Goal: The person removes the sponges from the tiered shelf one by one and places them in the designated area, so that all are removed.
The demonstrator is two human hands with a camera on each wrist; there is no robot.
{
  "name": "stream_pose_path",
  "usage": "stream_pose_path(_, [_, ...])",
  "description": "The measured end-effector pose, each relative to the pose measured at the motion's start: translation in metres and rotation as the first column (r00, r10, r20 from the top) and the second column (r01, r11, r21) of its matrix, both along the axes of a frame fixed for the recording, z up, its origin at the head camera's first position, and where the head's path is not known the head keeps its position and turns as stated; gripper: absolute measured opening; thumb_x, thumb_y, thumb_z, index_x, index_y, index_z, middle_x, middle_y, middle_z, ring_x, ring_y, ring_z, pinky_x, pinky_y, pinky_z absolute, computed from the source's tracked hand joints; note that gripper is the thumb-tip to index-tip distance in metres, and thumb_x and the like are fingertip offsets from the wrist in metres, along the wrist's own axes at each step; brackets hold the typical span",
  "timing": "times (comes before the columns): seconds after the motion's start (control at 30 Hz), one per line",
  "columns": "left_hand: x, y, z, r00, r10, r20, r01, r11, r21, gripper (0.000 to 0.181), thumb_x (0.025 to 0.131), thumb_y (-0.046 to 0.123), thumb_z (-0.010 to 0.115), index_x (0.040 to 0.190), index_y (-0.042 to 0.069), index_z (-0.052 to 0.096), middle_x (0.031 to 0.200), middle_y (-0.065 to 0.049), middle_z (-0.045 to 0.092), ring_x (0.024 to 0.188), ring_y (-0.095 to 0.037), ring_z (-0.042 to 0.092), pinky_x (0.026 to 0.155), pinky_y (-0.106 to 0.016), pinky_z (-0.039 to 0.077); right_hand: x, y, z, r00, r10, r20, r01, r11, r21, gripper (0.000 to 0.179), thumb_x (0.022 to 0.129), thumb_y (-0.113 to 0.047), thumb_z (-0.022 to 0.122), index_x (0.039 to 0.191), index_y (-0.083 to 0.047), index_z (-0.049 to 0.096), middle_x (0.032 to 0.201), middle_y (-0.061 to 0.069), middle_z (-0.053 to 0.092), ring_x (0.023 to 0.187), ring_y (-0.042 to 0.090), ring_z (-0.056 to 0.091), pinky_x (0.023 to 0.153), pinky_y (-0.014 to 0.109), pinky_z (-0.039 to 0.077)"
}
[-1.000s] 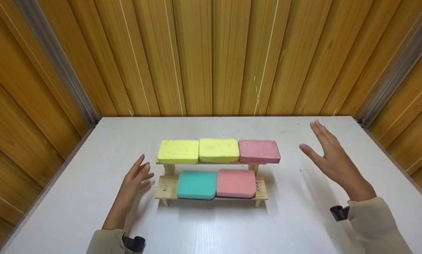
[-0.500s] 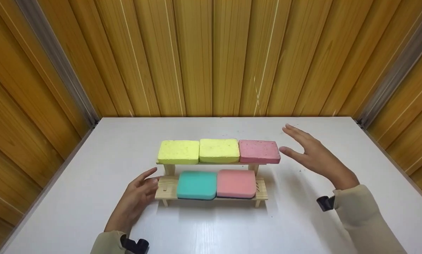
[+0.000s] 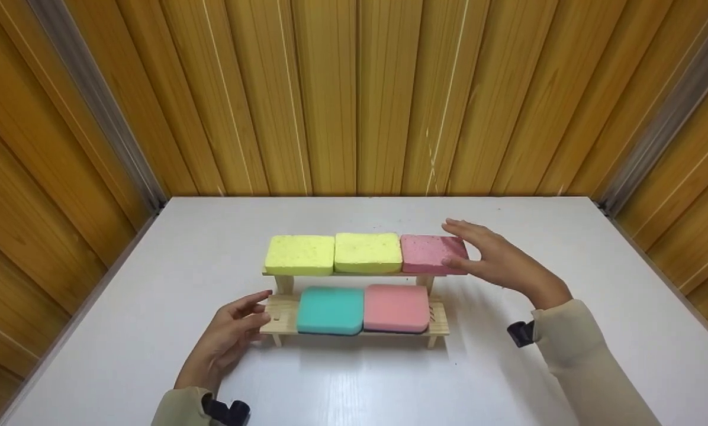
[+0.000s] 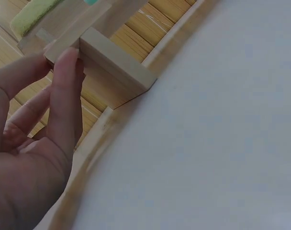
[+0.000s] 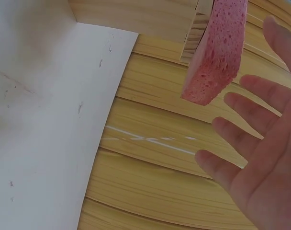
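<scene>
A two-tier wooden stand point(image 3: 282, 313) bears several sponges. Two yellow sponges point(image 3: 299, 253) and a dark pink sponge point(image 3: 428, 251) line its upper shelf; a teal sponge point(image 3: 330, 310) and a light pink sponge point(image 3: 396, 307) lie on the lower one. My left hand point(image 3: 224, 334) grips the left end of the lower shelf, thumb and fingers at the board's corner in the left wrist view. Over the right end of the upper shelf, my right hand point(image 3: 502, 260) is spread around the dark pink sponge, its fingers apart from it in the right wrist view.
The stand is on a white table point(image 3: 354, 384). Wood-patterned panels point(image 3: 383, 100) rise behind the table and at both sides, with grey metal posts point(image 3: 102, 100) at the corners.
My right hand has moved left, from beside the stand to over the dark pink sponge. The left hand has moved right to the lower shelf's end and taken hold of it.
</scene>
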State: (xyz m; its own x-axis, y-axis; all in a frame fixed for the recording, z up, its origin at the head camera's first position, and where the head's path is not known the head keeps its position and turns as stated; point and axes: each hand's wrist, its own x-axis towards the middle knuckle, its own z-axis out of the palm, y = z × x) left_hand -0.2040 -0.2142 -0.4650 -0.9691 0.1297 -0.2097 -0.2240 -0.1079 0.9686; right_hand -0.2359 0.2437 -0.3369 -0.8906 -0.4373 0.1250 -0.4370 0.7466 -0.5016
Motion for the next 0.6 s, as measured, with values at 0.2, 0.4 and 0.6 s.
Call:
stream_pose_path(0.2, [-0.001,-0.003,0.001,0.999,-0.012,-0.039,0.01,0.999,-0.042,0.062,0.082,0.003,0.071,0.139,-0.002,0.047,0.107,-0.008,0.047,0.086,-0.016,0.057,0.062,-0.024,0.057,-0.006,-0.01,-0.002,0.999,0.048,-0.01,-0.048,0.999,-0.015,0.065,0.091,-0.029,0.066,0.145,-0.006,0.041,0.153,0.017,0.035,0.142,0.039,0.027,0.114,0.059,0.021])
stream_pose_path(0.4, [-0.001,-0.007,-0.001,1.0,-0.003,-0.031,0.001,0.999,-0.038,0.062,0.082,0.002,0.07,0.14,-0.001,0.046,0.108,-0.008,0.047,0.087,-0.015,0.057,0.064,-0.025,0.058,-0.009,-0.02,-0.003,0.998,0.065,0.022,-0.064,0.998,-0.011,0.07,0.087,-0.038,0.069,0.144,-0.008,0.043,0.15,0.017,0.039,0.139,0.038,0.034,0.113,0.057,0.027])
stream_pose_path(0.6, [-0.001,-0.01,-0.005,1.0,0.001,-0.023,-0.002,0.999,-0.035,0.06,0.082,0.004,0.071,0.138,0.003,0.05,0.11,-0.007,0.047,0.087,-0.015,0.056,0.065,-0.026,0.057,-0.01,-0.027,-0.003,0.995,0.093,0.027,-0.094,0.995,0.017,0.066,0.086,-0.035,0.07,0.142,-0.007,0.047,0.147,0.018,0.043,0.138,0.039,0.035,0.113,0.058,0.027])
